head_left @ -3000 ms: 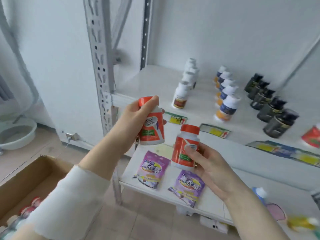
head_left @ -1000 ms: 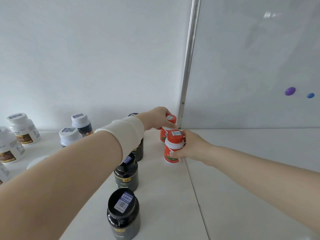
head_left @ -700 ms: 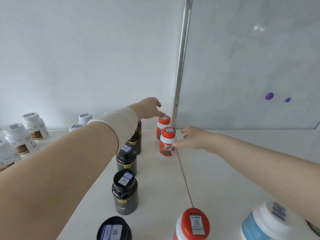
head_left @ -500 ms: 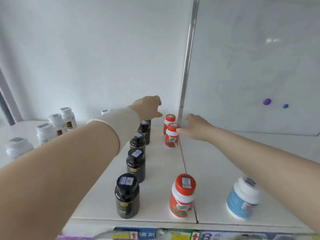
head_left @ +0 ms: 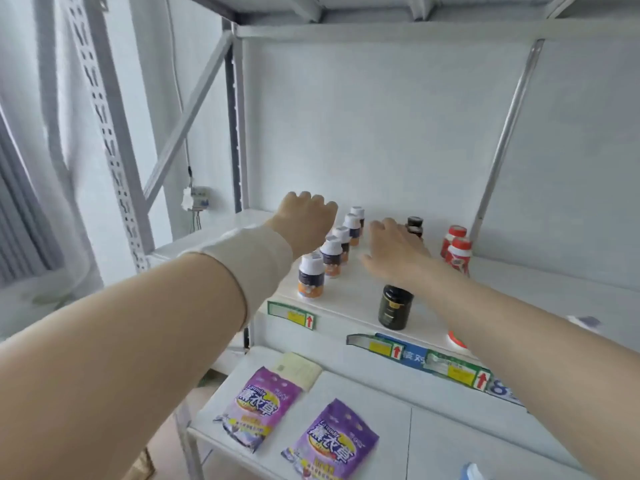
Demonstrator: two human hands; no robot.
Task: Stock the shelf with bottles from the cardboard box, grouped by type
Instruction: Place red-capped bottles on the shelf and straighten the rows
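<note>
Both my hands above the shelf, bottles standing grouped in rows

Head view: my left hand (head_left: 306,220), a pale sleeve (head_left: 256,261) at its wrist, hangs over the far left of the shelf (head_left: 356,292); its fingers fold away behind the knuckles, so I cannot tell whether they are apart or together. My right hand (head_left: 394,247) hovers mid-shelf, fingers (head_left: 379,226) loose and apart, holding nothing. Between the hands runs a row of white-capped bottles (head_left: 330,254), front to back. A black bottle (head_left: 395,306) stands near the front edge, more black ones (head_left: 414,225) behind my right hand, two red bottles (head_left: 458,252) at the back right. Two purple pouches (head_left: 261,408) lie on the lower shelf (head_left: 450,427)
</note>
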